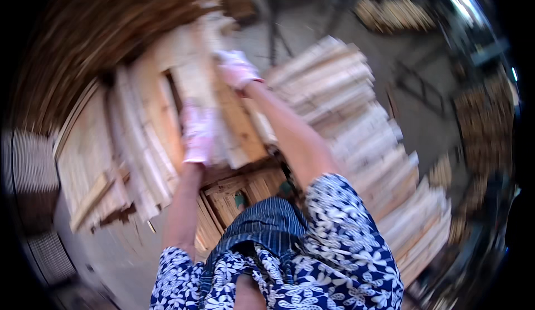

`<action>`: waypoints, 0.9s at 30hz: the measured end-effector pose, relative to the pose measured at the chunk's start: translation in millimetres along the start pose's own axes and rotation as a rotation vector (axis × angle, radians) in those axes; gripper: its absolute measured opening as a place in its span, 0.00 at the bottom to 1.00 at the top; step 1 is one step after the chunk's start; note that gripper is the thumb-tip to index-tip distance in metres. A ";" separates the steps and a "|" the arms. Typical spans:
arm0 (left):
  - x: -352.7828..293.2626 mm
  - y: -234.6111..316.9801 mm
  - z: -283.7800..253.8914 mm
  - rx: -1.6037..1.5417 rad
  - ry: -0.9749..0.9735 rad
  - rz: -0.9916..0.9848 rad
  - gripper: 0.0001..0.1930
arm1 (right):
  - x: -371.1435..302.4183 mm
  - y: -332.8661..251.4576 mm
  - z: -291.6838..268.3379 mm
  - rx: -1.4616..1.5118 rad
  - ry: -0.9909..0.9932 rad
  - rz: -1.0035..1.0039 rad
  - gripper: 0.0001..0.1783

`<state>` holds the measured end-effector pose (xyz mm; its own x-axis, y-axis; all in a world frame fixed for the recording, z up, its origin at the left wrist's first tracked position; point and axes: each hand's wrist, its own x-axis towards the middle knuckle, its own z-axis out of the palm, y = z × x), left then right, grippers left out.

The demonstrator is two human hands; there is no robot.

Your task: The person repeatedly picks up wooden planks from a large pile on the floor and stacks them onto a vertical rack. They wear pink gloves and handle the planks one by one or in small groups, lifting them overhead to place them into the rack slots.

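Your left hand (198, 134) and right hand (237, 69), both in pale pink gloves, are closed on one bundle of thin wood slats (223, 115). The bundle runs between them, the right hand at its far end. To the bundle's right lies one long stack of slats (362, 143); to its left, another pile (111, 159).
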<state>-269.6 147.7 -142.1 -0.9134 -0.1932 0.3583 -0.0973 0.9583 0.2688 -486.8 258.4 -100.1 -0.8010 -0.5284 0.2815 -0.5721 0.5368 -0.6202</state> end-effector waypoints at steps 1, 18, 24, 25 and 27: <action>-11.9 -32.0 -4.8 0.140 0.016 0.176 0.25 | -6.0 -26.9 -7.1 0.006 -0.051 0.064 0.21; -141.3 264.9 196.8 -0.439 -1.125 0.260 0.37 | -520.4 205.5 -53.8 -0.026 0.535 1.597 0.44; -158.4 341.0 284.9 0.051 -1.187 0.211 0.56 | -492.0 236.6 -45.7 0.199 0.743 1.845 0.59; -161.2 345.6 286.3 0.060 -1.161 0.162 0.58 | -495.4 238.2 -39.8 0.239 0.792 1.865 0.60; -157.6 339.7 286.4 -0.046 -1.044 0.159 0.58 | -500.4 242.3 -39.1 0.481 0.930 1.811 0.59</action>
<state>-271.9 564.1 -363.4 -0.8031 0.2321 -0.5488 0.0489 0.9435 0.3276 -231.4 678.6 -362.6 -0.1974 0.7639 -0.6144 0.7308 -0.3031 -0.6116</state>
